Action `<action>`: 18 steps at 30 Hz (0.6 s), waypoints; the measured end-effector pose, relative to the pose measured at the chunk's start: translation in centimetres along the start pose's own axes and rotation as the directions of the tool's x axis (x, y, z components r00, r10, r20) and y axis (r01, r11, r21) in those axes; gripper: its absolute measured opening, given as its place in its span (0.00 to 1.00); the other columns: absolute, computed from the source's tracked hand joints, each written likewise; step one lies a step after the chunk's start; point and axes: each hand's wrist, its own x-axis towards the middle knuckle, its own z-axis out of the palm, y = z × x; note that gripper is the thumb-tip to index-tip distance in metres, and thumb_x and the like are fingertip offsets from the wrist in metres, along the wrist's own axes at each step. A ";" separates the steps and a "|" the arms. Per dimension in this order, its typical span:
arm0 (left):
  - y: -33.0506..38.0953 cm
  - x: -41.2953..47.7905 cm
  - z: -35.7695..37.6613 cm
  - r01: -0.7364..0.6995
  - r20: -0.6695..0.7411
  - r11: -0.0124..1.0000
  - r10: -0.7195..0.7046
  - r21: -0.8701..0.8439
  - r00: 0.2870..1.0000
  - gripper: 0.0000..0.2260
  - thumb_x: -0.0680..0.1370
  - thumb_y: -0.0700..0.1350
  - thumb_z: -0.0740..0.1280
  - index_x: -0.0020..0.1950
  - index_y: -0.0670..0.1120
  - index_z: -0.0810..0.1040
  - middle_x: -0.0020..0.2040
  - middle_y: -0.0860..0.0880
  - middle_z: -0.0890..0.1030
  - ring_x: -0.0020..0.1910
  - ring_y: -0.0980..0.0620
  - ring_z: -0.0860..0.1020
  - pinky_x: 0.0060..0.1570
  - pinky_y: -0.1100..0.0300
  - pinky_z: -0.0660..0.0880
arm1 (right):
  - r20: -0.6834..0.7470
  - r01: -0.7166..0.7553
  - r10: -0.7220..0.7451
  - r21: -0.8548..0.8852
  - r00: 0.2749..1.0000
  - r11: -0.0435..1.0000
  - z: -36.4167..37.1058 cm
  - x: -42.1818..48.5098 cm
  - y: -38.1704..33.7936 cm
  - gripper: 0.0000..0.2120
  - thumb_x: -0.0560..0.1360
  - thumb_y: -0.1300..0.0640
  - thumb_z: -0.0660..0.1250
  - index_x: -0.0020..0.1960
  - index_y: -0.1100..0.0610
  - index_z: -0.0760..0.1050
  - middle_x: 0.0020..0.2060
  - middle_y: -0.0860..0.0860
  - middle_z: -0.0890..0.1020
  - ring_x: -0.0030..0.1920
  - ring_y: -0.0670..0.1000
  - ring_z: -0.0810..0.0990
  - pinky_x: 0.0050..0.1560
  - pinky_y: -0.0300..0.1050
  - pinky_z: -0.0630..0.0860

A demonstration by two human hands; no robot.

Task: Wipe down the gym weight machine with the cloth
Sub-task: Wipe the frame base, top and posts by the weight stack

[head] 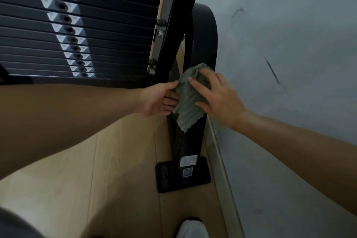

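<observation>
Green cloth (pixel 190 98) spread flat against the black upright post (pixel 190 141) of the weight machine, just right of the weight stack (pixel 77 31) and close to the grey wall (pixel 289 63) on the right. Ribbed, waffle-type weave, looks thin. Lower edge hanging loose below the hands, wavy and unsupported, so clearly soft and floppy, next to no weight.

Right hand (pixel 216 94) laid over the right side of the cloth, fingers spread fairly wide and mostly straight, pressing it onto the post rather than clutching it. Left hand (pixel 160 100) coming in from the left, thumb on the cloth's left edge and fingers underneath beside the post, so pinching or steadying that edge; can't say how firm that is, since the fingertips disappear behind the fabric.

Handling-wise, probably zero risk of breakage, and a painted steel post likely slick enough for a smooth glide. Main nuisance, at a guess: bunching up or sliding out from under a flat palm on a downward stroke. Best bet would be palm in the middle of the cloth with fingers fanned, maybe loose bottom folded up first for a thicker pad.

Plenty of post left below, down to the base plate (pixel 183 176) on the wood floor (pixel 116 160), with a white label and QR sticker (pixel 187 172) near the bottom. Looks about mid-job on this upright.
</observation>
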 end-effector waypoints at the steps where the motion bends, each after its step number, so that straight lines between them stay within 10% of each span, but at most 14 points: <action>1: -0.2 0.1 -0.1 0.009 0.005 1.000 -0.009 -0.010 1.000 0.30 0.80 0.67 0.57 0.69 0.46 0.75 0.64 0.45 0.81 0.64 0.47 0.78 0.64 0.53 0.73 | 0.005 0.011 -0.011 -0.028 1.000 1.000 0.2 0.0 0.0 0.34 0.74 0.52 0.73 0.76 0.56 0.66 0.72 0.62 0.67 0.64 0.63 0.71 0.60 0.59 0.78; 10: -0.9 0.8 1.2 0.018 -0.018 1.000 -0.017 0.016 1.000 0.30 0.80 0.68 0.58 0.73 0.50 0.70 0.64 0.40 0.79 0.62 0.42 0.78 0.66 0.50 0.73 | 0.051 0.189 -0.183 -0.157 0.982 0.969 1.3 -0.8 -0.2 0.33 0.74 0.46 0.73 0.74 0.57 0.68 0.73 0.60 0.70 0.67 0.65 0.73 0.64 0.61 0.74; 18: 2.9 0.8 0.4 -0.072 -0.018 0.992 0.071 -0.102 0.997 0.23 0.79 0.61 0.65 0.66 0.47 0.78 0.61 0.44 0.82 0.61 0.45 0.80 0.63 0.50 0.75 | 0.068 0.069 -0.062 -0.105 0.996 0.992 -0.7 1.5 1.9 0.45 0.70 0.37 0.72 0.79 0.57 0.61 0.79 0.61 0.57 0.69 0.63 0.69 0.64 0.59 0.73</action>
